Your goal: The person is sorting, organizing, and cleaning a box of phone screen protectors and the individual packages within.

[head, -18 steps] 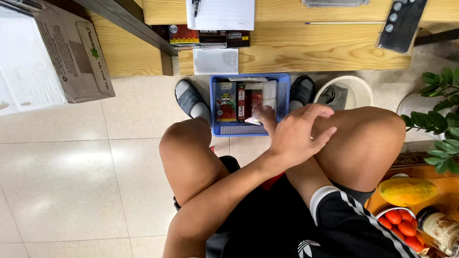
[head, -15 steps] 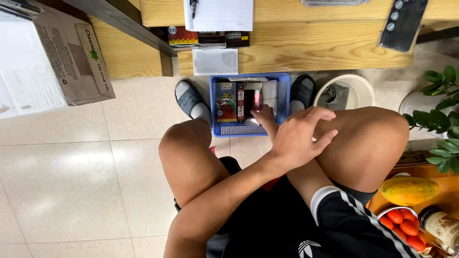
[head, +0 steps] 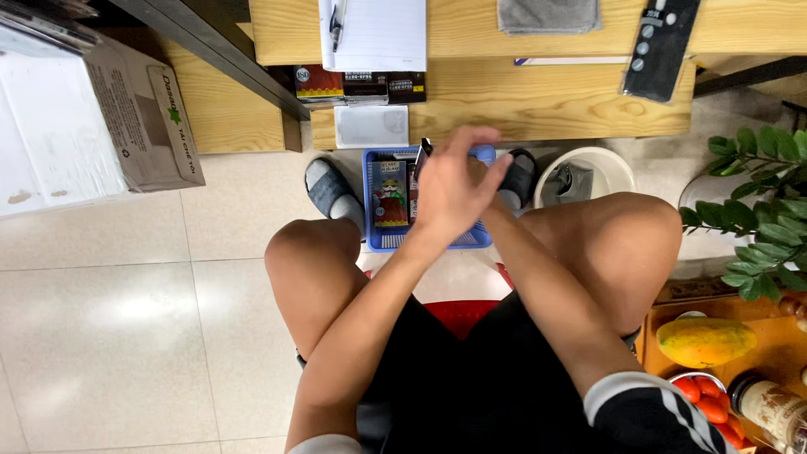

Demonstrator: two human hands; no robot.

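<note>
left hand (head: 450, 189): raised over the blue basket (head: 374, 240), back of the hand facing the camera, fingers loosely curled with the tips pointing up-right toward the wooden shelf (head: 538, 105). Forearm runs up from the lower left, crossing between the knees.
right hand (head: 496, 181): mostly tucked behind the left one, so honestly can't tell what it's doing. Its forearm comes in from the lower right and meets the left at the wrist.
grip: left fingers look pinched onto a thin dark packet (head: 420, 164), but the hand covers most of the contact. Right hand's grip, can't tell.
dark packet: slim thing, long axis roughly upright in the picture, top end poking out by the left fingers and pointing toward the shelf, lower part down inside the basket.
basket: sits on the tile floor between the two grey slippers (head: 332, 189), just in front of the shelf. A colourful flat box (head: 389, 193) stands in its left part.
around: cardboard box (head: 126, 109) at left, white bucket (head: 588, 172) right of the basket, potted plant (head: 756, 210) far right, papaya (head: 706, 342) and a bowl of tomatoes (head: 706, 395) on a tray at lower right.
</note>
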